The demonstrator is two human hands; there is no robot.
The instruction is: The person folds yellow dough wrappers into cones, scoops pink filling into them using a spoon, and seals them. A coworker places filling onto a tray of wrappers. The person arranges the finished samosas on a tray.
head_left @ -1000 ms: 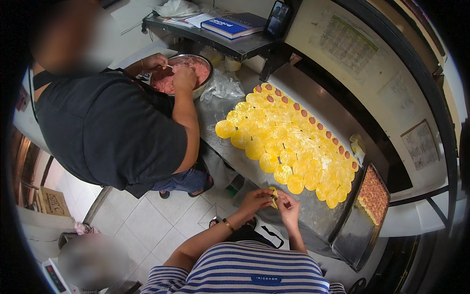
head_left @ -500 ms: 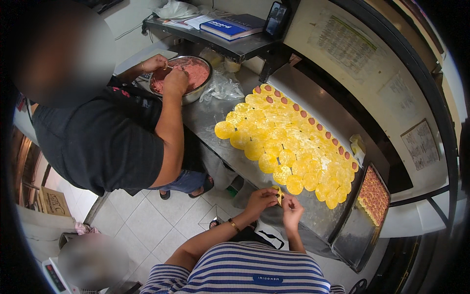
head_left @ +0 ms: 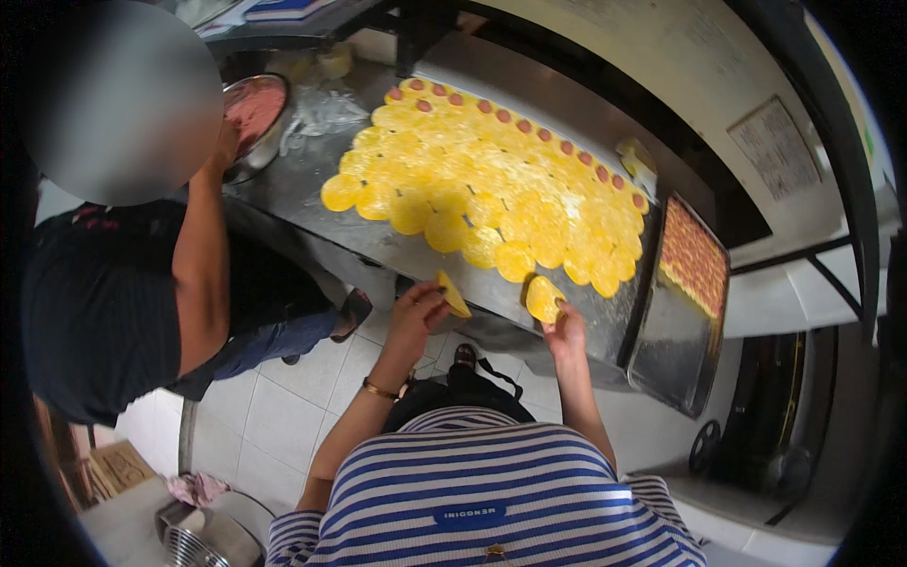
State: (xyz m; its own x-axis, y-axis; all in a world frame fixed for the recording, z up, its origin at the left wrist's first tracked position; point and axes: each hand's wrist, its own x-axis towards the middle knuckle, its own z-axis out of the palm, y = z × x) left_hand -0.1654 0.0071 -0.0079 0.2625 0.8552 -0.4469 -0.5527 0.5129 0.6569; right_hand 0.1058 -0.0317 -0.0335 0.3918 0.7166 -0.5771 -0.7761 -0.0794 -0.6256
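Observation:
My left hand (head_left: 414, 317) pinches a folded yellow dough round (head_left: 453, 293) at the near edge of the steel counter (head_left: 312, 203). My right hand (head_left: 564, 331) holds another yellow dough round (head_left: 543, 299) by its lower edge, just below the spread. Many flat yellow rounds (head_left: 482, 184) cover the counter in overlapping rows. Those along the far edge carry red filling dots (head_left: 521, 126).
A person in a black shirt (head_left: 104, 302) stands at my left, one hand in a metal bowl of pink minced filling (head_left: 253, 109). A tray of filled pieces (head_left: 694, 260) sits at the counter's right end. A clear plastic bag (head_left: 321, 109) lies beside the bowl. Tiled floor lies below.
The view has tilted closer to the counter. My hands, together on one round before, have parted; each now holds a yellow round. The person at left still works in the bowl.

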